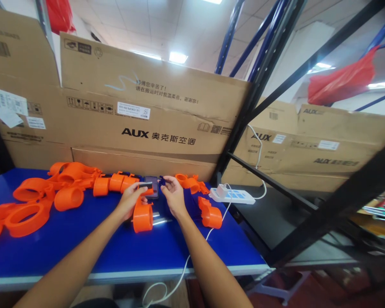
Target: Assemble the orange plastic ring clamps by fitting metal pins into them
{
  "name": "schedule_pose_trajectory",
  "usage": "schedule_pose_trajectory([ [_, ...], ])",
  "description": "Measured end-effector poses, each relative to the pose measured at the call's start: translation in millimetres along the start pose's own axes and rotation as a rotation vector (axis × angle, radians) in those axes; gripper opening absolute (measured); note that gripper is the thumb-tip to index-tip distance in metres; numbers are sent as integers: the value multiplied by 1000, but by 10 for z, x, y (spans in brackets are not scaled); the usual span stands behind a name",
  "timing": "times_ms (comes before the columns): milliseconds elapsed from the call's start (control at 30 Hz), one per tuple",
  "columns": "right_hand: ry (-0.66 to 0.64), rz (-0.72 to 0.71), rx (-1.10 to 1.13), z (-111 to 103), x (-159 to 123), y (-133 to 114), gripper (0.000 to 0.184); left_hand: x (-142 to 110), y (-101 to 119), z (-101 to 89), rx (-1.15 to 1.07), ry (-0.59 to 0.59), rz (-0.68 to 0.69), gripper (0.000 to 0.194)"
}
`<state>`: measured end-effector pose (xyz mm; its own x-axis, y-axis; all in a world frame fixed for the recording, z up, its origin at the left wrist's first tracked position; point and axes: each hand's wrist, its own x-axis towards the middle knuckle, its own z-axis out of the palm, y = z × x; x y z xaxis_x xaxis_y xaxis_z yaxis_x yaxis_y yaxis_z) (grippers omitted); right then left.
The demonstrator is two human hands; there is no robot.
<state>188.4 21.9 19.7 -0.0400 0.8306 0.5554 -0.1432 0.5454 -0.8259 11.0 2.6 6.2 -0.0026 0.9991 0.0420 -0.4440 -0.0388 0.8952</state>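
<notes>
My left hand [130, 203] is closed around an orange plastic ring-shaped part [143, 219], whose round collar hangs below the fingers. A short dark strip with a shiny edge [145, 185] shows at the fingertips of that hand. To its right, my right hand [173, 196] pinches a small dark blue piece [162, 181] between thumb and fingers; its exact kind is too small to tell. The two hands are apart. Behind them lies a dark phone-like device [152, 182], partly hidden. Shiny metal strips [160, 221] rest on the table beside the orange collar.
Orange ring parts [69, 199] are heaped on the left of the blue table [93, 252]. Others [191, 183] lie at the back, and one [211, 216] lies at right. A white power strip [232, 195] trails a cable near my right arm. Cardboard [167, 124] and a black rack post [240, 132] bound the back.
</notes>
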Motion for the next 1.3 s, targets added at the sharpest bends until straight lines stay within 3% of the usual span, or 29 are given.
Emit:
schedule_pose_trajectory([
  [300,-230,-189,-261,15,-107,-87,38,-14,-11,-1,6,-41,6,37],
  [567,-306,-253,-433,10,-119,-223,30,11,-31,-12,35,-24,1,38],
  [900,-307,-215,-416,26,-151,-269,7,-8,-2,-13,-31,-49,-21,35],
  [1300,-191,-213,-370,47,-135,-139,9,-6,23,-10,-44,-26,-22,34],
])
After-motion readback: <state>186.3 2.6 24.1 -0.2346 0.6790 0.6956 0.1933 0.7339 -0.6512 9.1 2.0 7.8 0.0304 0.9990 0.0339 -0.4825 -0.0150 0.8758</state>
